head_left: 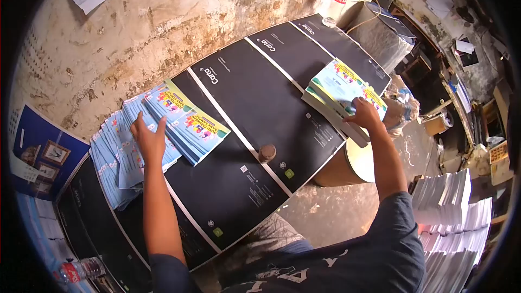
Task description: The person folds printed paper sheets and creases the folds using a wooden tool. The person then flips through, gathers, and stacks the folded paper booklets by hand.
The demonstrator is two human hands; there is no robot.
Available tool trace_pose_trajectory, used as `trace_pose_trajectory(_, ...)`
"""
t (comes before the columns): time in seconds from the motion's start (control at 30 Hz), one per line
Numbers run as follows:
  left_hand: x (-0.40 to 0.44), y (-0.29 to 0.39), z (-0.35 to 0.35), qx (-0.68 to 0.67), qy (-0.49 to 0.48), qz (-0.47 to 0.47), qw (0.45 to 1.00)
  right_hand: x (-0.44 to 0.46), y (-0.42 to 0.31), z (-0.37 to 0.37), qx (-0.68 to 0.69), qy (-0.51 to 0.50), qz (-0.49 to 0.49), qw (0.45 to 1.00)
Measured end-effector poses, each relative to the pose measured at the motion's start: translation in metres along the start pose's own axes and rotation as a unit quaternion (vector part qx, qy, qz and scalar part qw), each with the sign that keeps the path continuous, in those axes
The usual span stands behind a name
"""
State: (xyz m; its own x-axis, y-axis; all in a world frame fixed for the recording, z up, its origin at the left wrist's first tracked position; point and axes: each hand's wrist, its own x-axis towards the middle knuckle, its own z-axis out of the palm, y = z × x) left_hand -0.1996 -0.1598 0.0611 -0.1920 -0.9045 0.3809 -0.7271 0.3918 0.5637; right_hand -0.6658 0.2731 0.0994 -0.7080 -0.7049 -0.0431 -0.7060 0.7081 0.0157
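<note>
On the left of the black table (239, 97) lies a loose, fanned pile of light-blue booklets (106, 154). A neater bundle of booklets (187, 122) with colourful printed covers rests at the pile's right side. My left hand (147, 140) is over the pile, thumb and fingers apart, with no booklet gripped. At the table's right edge is a stack of booklets (339, 84) with the same bright print. My right hand (366, 115) has its fingers bent over the near edge of that stack, pinching the top booklet there. Part of that edge is hidden by the hand.
A round brown object (266, 153) stands near the table's front edge. One bottle (337, 1) with a red label is at the far corner; another bottle (81, 270) lies at lower left. Tall paper stacks (450, 228) are at right. A stained wall (179, 38) borders the table.
</note>
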Motion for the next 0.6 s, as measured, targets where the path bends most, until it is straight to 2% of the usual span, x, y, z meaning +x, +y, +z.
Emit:
trace_pose_trajectory(0.03,-0.01,0.002,-0.011,-0.03,0.039,0.053,0.997,0.0,0.002,0.001,0.003,-0.003,0.001,1.0)
trace_pose_trajectory(0.13,-0.047,-0.018,-0.036,-0.034,0.072,0.1,0.992,0.002,0.005,0.004,-0.007,0.019,-0.003,1.0)
trace_pose_trajectory(0.27,-0.121,-0.054,-0.066,-0.042,0.051,0.087,0.994,0.004,0.003,-0.006,-0.009,-0.006,0.001,1.0)
trace_pose_trajectory(0.37,-0.176,-0.068,-0.089,-0.046,0.055,0.038,0.997,0.008,0.007,-0.01,-0.02,-0.027,-0.02,0.999)
trace_pose_trajectory(0.53,-0.252,-0.113,-0.123,0.013,0.048,-0.031,0.998,0.007,0.007,-0.02,-0.005,-0.044,-0.025,0.999)
trace_pose_trajectory(0.6,-0.279,-0.135,-0.133,0.048,0.047,-0.028,0.997,0.011,0.012,-0.021,0.002,-0.05,-0.034,0.998)
